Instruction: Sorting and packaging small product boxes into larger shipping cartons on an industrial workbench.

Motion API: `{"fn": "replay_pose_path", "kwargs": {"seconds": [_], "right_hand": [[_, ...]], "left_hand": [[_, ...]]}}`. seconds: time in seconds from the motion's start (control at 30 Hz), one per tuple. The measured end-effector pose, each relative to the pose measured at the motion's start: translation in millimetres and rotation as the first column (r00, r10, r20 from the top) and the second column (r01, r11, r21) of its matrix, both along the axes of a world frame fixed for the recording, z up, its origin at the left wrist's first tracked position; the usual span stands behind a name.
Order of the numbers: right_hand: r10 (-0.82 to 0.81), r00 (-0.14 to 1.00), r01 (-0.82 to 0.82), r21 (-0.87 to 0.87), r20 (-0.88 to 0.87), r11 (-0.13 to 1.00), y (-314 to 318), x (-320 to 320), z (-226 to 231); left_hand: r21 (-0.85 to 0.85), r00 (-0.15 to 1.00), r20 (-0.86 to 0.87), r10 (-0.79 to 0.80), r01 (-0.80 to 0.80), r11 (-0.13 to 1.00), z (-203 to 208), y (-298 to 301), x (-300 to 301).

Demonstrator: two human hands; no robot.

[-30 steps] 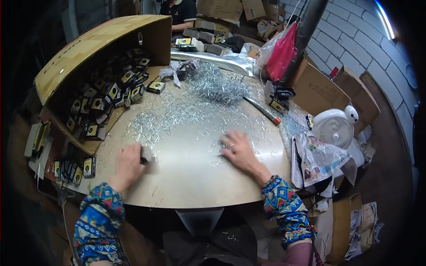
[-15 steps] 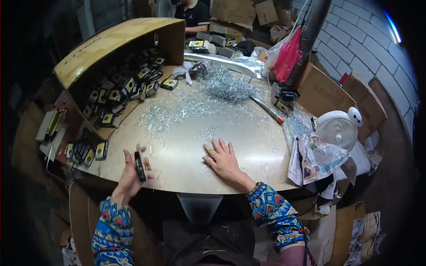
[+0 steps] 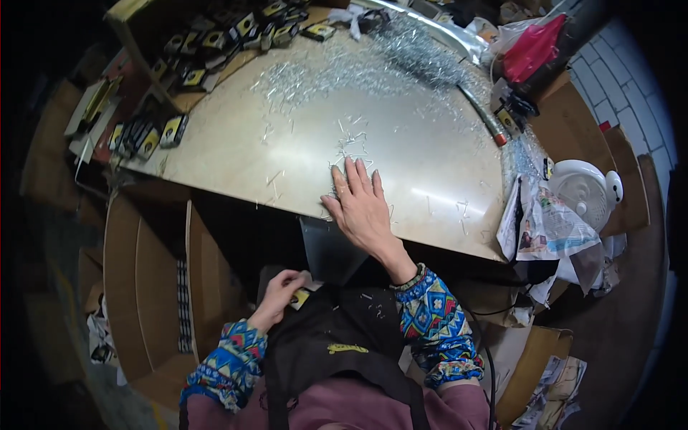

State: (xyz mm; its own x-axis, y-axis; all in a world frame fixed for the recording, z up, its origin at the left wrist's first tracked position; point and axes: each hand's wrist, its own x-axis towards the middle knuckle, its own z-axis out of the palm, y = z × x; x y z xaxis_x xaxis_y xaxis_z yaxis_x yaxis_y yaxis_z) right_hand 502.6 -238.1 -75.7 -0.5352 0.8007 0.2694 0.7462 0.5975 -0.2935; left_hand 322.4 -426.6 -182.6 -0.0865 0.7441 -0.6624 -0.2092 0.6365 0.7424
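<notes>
My left hand (image 3: 278, 295) is down at my lap, below the table's front edge, its fingers closed on a small black-and-yellow box (image 3: 299, 299) that they partly cover. My right hand (image 3: 362, 211) lies flat near the front of the pale metal-topped table (image 3: 215, 147), fingers spread. A few thin shiny metal pins (image 3: 351, 143) lie just beyond its fingertips, and whether any are under the palm is hidden. Farther back is a large tangled heap of the same pins (image 3: 419, 54). Similar small boxes (image 3: 147, 136) stand grouped at the table's left edge.
More small boxes (image 3: 215, 39) fill an open carton at the back left. A dark rod with a red end (image 3: 484, 118) lies right of the heap. A white fan (image 3: 577, 193) and plastic-covered newspaper (image 3: 552, 226) sit at the right. An open cardboard box (image 3: 158, 287) stands below left.
My left hand has brought the small box from above the table down to my lap. My right hand stays flat near the pins. The view has tilted downward.
</notes>
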Motion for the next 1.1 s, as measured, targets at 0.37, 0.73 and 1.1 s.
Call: {"fn": "replay_pose_path", "kwargs": {"seconds": [0.37, 0.73, 1.1], "right_hand": [[0.035, 0.99, -0.066, -0.223, -0.14, 0.973, -95.4, 10.8, 48.3], [0.165, 0.981, -0.171, -0.049, -0.101, 0.984, -115.6, 11.8, -8.3], [0.317, 0.924, -0.381, -0.442, -0.213, 0.812, -156.1, 24.7, -20.9]], "left_hand": [[0.001, 0.933, 0.333, 0.138, -0.147, 0.989, 35.2, -5.0, 45.9], [0.306, 0.935, -0.338, -0.107, 0.217, 0.927, 26.7, -13.4, 60.3], [0.331, 0.676, -0.726, -0.129, 0.507, 0.796, -1.4, -25.0, 48.5]]}}
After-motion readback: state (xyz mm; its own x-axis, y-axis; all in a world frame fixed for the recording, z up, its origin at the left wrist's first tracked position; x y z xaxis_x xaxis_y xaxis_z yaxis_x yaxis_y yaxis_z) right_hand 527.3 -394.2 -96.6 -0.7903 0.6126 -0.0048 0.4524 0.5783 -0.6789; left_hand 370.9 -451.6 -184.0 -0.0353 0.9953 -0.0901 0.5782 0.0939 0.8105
